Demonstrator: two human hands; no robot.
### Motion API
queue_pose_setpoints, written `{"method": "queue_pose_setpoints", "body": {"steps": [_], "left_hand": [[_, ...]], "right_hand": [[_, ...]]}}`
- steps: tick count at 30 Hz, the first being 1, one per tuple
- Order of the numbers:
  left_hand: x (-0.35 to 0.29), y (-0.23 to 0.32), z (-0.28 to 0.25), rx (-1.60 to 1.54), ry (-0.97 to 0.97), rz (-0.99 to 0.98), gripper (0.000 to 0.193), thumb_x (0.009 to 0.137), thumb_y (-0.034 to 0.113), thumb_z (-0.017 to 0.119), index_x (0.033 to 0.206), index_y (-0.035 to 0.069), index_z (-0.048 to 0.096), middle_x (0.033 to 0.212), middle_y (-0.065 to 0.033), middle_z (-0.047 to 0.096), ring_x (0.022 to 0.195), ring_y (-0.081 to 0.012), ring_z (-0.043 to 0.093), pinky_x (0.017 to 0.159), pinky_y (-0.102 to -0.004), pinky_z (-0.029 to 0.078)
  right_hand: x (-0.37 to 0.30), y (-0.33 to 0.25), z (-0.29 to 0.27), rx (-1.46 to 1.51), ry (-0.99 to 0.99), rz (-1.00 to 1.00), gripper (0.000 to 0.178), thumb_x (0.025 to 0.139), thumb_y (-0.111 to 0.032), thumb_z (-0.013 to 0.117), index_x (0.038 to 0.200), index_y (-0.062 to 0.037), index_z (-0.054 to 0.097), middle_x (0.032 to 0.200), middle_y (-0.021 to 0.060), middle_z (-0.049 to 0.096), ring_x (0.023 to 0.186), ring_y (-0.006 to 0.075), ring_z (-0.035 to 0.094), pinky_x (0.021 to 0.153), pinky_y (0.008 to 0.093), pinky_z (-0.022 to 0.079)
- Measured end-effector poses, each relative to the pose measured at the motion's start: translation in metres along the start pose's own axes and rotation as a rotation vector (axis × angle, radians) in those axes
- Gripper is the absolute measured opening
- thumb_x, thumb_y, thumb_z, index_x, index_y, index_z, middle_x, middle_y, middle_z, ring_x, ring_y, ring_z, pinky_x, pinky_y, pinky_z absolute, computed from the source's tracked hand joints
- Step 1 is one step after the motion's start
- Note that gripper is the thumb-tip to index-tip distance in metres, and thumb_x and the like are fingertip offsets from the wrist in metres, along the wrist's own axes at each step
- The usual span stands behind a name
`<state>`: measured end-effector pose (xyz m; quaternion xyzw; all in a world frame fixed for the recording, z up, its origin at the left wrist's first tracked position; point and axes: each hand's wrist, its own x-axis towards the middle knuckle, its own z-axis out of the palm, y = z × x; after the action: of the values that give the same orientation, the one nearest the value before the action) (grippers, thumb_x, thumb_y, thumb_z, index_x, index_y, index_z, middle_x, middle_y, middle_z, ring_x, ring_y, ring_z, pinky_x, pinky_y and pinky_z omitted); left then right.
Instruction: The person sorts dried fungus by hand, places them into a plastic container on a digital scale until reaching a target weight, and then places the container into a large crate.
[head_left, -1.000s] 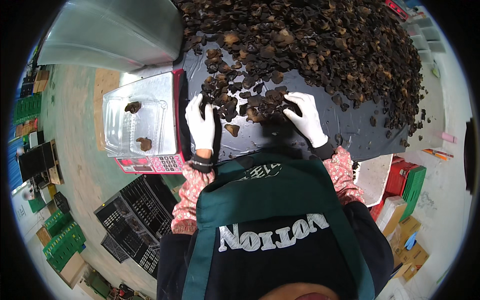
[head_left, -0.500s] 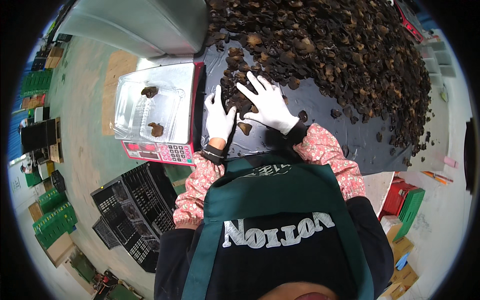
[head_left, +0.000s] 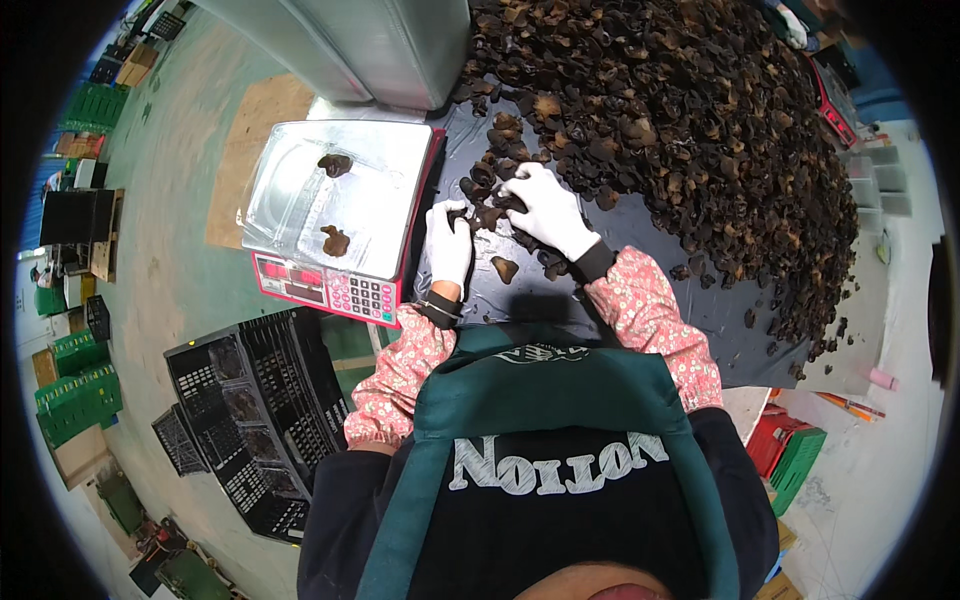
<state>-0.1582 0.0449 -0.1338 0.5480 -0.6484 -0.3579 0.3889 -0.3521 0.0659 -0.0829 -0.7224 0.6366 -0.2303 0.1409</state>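
My right hand (head_left: 550, 212), in a white glove, bends its fingers over dark brown wood ear mushrooms (head_left: 487, 215) in a small cluster on the dark plastic sheet (head_left: 490, 300). My left hand (head_left: 448, 245), gloved too, is closed beside this cluster, near the scale's edge; what lies between its fingertips and thumb is mostly hidden. One loose mushroom (head_left: 504, 268) lies between my hands, nearer to me. Left of them, a red and white digital scale (head_left: 372, 298) carries a clear plastic container (head_left: 283, 205), with two mushroom pieces (head_left: 336, 240) in it.
A large heap of wood ear mushrooms (head_left: 680, 130) spreads across the far right. Tall translucent containers (head_left: 410, 50) stand behind the scale. Black plastic crates (head_left: 255, 410) are low at the left. Another red scale (head_left: 832, 105) and a person's gloved hand (head_left: 793, 28) show at the far right.
My fingers, spread out half a second ago, are now bent inward on both hands. The view has shifted, so the scale and table appear further right.
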Motion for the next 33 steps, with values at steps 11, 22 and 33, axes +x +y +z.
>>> {"method": "queue_pose_setpoints", "body": {"steps": [11, 22, 33], "left_hand": [[-0.007, 0.041, 0.007, -0.307, -0.035, 0.006, 0.039, 0.087, -0.004, 0.054, 0.125, 0.002, 0.057, 0.108, -0.0092, 0.061, 0.078, -0.0139, 0.056, 0.076, -0.0273, 0.048], [0.021, 0.074, -0.142, -0.004, 0.342, 0.179, 0.041, 0.091, -0.004, 0.054, 0.132, 0.001, 0.053, 0.117, -0.0107, 0.061, 0.097, -0.0153, 0.062, 0.086, -0.0285, 0.053], [0.028, 0.032, -0.180, 0.272, 0.337, 0.197, 0.065, 0.074, -0.008, 0.044, 0.139, -0.003, 0.045, 0.133, -0.0219, 0.054, 0.120, -0.0355, 0.055, 0.104, -0.0412, 0.042]], "right_hand": [[-0.038, 0.038, -0.040, 1.118, 0.324, 0.377, 0.035, 0.077, -0.001, 0.069, 0.110, -0.0078, 0.059, 0.107, 0.0032, 0.058, 0.098, 0.0131, 0.056, 0.086, 0.0258, 0.045], [0.004, -0.053, -0.062, 1.246, 0.116, 0.247, 0.036, 0.083, 0.000, 0.063, 0.118, -0.0063, 0.055, 0.108, 0.0023, 0.060, 0.093, 0.0093, 0.059, 0.082, 0.0230, 0.048], [0.147, -0.181, 0.015, 0.378, -0.134, -0.600, 0.047, 0.073, -0.014, 0.065, 0.119, -0.0069, 0.064, 0.117, 0.0147, 0.062, 0.114, 0.0301, 0.056, 0.099, 0.0398, 0.045]]}}
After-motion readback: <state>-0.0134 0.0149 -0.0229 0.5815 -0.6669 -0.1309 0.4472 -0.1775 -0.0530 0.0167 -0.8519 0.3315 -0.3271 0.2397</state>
